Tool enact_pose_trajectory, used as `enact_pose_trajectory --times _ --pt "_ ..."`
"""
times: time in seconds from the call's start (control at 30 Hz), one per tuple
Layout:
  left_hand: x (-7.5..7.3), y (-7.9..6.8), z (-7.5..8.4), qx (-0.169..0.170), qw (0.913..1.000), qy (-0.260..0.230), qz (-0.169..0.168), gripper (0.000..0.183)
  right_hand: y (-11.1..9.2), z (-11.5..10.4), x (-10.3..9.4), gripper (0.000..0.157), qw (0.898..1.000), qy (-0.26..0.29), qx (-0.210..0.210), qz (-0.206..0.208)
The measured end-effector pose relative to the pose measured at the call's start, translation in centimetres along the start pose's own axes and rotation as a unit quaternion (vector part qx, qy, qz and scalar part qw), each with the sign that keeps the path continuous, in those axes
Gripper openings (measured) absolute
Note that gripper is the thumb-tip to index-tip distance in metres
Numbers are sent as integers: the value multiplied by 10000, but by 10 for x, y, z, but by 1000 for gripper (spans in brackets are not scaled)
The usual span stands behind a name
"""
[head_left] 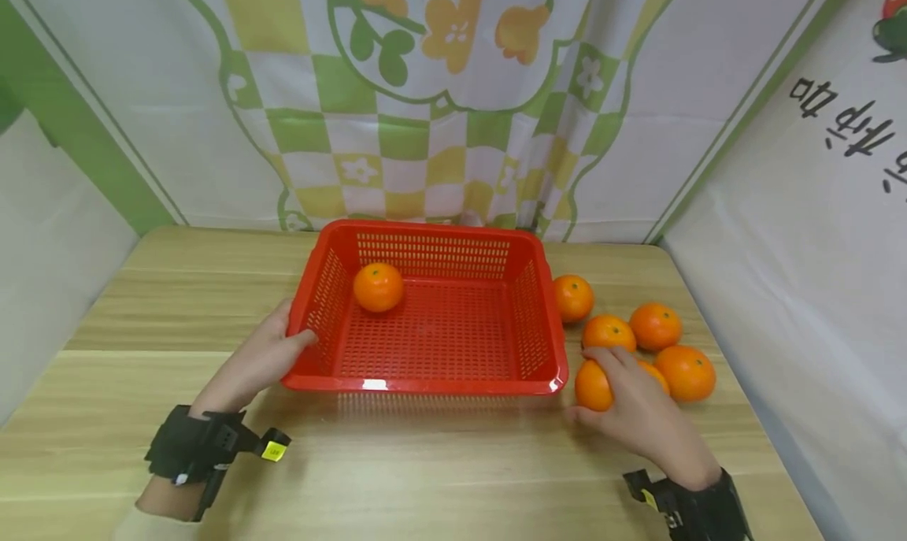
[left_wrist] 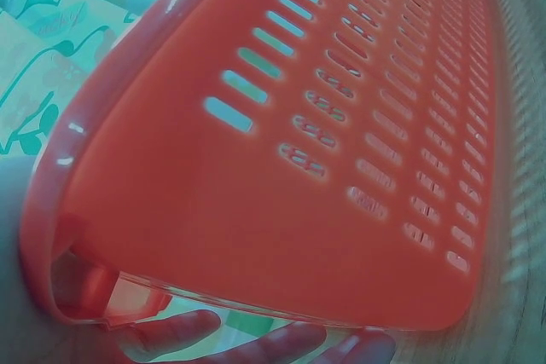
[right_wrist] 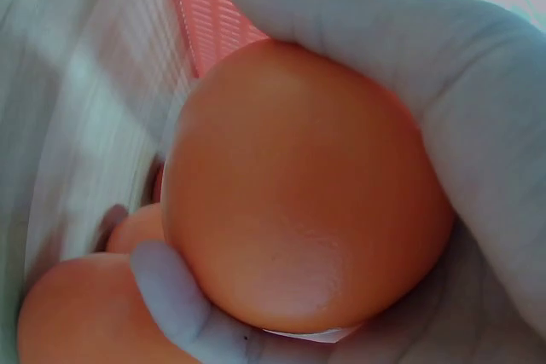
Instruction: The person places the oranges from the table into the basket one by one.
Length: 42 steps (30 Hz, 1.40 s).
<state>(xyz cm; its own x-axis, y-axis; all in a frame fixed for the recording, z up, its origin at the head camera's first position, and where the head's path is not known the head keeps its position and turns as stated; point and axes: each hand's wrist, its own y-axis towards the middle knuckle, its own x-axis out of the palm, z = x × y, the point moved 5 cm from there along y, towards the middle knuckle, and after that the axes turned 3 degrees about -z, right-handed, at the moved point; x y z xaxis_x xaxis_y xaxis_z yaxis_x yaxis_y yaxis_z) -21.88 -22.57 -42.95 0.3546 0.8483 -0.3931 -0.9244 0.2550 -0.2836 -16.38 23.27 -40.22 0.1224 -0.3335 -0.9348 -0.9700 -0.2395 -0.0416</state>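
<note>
My left hand (head_left: pixel 272 348) grips the left rim of a red plastic basket (head_left: pixel 425 387), thumb over the inside and fingers under the rim outside. In the left wrist view those fingers (left_wrist: pixel 281 343) curl along the slotted wall (left_wrist: pixel 213 210). A single orange (head_left: pixel 379 287) lies inside the basket, toward its back left. To the right of the basket, my right hand (head_left: pixel 638 407) holds another orange (head_left: pixel 594 385). The right wrist view shows this orange (right_wrist: pixel 299 185) between the thumb and curled fingers, with the palm partly hidden behind it.
Several more oranges (head_left: pixel 655 326) lie close around the right hand, one (head_left: pixel 571 298) right beside the basket's right wall. The wooden table (head_left: pixel 439 470) ends at a patterned cloth (head_left: pixel 439 147) behind the basket. White cloth walls (head_left: pixel 801 273) stand at both sides.
</note>
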Motion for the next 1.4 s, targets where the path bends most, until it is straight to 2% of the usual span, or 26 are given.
enact_pose_trajectory --times 0.2,0.53,0.83,1.17,1.4 --pt "0 1 2 15 10000 30 -4 68 -4 3 -4 80 10000 -46 -37 67" --pt "-1 -1 2 12 10000 -1 10 67 -5 -4 -11 79 9997 -6 -218 147" --pt "-1 -1 2 -41 10000 74 21 66 -5 -7 -18 77 9998 22 -155 108" --pt "0 0 1 -47 10000 39 45 67 -6 -12 -24 65 9990 -91 -342 289" --pt "0 0 1 -23 10000 -16 46 67 -3 -18 -28 69 9965 -124 -614 549"
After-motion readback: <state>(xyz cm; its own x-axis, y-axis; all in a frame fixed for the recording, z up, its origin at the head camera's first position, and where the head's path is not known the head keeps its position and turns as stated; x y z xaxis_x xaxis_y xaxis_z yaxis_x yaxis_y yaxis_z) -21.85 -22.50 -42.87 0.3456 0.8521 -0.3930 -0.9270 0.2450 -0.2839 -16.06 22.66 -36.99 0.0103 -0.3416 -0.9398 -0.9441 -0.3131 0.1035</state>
